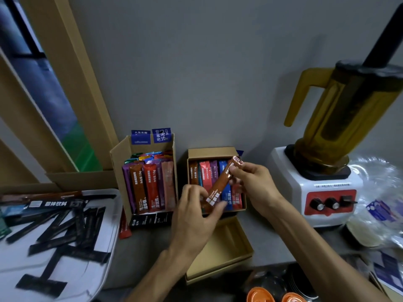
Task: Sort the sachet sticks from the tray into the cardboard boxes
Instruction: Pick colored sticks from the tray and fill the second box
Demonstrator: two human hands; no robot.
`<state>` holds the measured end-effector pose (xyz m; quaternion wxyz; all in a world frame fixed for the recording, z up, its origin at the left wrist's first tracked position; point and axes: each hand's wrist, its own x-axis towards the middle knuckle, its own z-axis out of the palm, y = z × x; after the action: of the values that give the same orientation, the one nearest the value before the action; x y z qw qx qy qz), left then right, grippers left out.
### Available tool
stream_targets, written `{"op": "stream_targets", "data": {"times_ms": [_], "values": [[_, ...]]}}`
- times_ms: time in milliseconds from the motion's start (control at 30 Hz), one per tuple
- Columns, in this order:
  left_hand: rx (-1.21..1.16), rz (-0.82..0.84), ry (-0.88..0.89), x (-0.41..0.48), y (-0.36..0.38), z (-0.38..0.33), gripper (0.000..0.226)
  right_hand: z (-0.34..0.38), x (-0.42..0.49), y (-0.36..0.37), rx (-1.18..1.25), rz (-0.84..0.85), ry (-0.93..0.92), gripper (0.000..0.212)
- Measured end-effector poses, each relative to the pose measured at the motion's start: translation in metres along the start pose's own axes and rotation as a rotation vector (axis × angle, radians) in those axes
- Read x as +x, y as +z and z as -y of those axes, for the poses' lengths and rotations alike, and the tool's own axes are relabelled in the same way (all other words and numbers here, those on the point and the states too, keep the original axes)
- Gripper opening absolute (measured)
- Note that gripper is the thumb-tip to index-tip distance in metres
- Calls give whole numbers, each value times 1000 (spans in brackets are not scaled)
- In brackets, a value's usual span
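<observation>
Left hand [196, 212] and right hand [250, 182] each pinched an end of the brown sachet stick [222, 183], tilted over the right cardboard box [209, 152], seemingly to lay it in lengthwise.

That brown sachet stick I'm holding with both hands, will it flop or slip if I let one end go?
Probably fairly stiff: the brown sachet stick spans straight between left hand and right hand. Its wrapper glints, so likely slippery. Slim, so probably light.
</observation>
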<state>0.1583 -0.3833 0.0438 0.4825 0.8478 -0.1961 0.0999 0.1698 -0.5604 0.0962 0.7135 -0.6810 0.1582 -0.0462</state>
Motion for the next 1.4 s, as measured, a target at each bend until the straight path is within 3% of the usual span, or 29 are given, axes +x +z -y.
{"op": "stream_targets", "data": {"times_ms": [67, 167, 233, 300, 433, 667, 800, 900, 967, 1067, 1167, 1400], "values": [[-326, 52, -236, 2, 4, -7, 19, 1, 3, -8, 64, 44, -9, 22], [-392, -42, -297, 7, 15, -10, 15, -8, 7, -6, -30, 148, 19, 24], [-288, -62, -329, 10, 19, -7, 11, -19, 13, 5, -138, 187, 60, 20], [-7, -65, -325, 9, 20, 2, 10, -26, 24, 17, -259, 176, 16, 17], [457, -104, -138, 3, 15, 13, 18, -38, 46, 40, -549, 198, -139, 25], [614, 58, -45, 5, 11, 14, 27, -47, 56, 42, -814, 239, -381, 21], [775, 195, -78, 6, 11, 11, 34, -43, 53, 43, -865, 229, -535, 27], [720, 204, -121, 3, 6, 9, 39, -49, 56, 42, -979, 227, -597, 29], [609, 144, -121, -5, -3, 1, 39, -48, 53, 41, -931, 233, -575, 30], [492, 48, -178, -29, -36, -5, 32, -37, 26, 40, -729, 193, -565, 28], [519, 8, -306, -60, -91, 15, 19, -31, -15, 54, -617, 244, -558, 19], [712, -225, -633, -112, -250, 113, 17, -51, -79, 200, -748, 576, -542, 14]]}}
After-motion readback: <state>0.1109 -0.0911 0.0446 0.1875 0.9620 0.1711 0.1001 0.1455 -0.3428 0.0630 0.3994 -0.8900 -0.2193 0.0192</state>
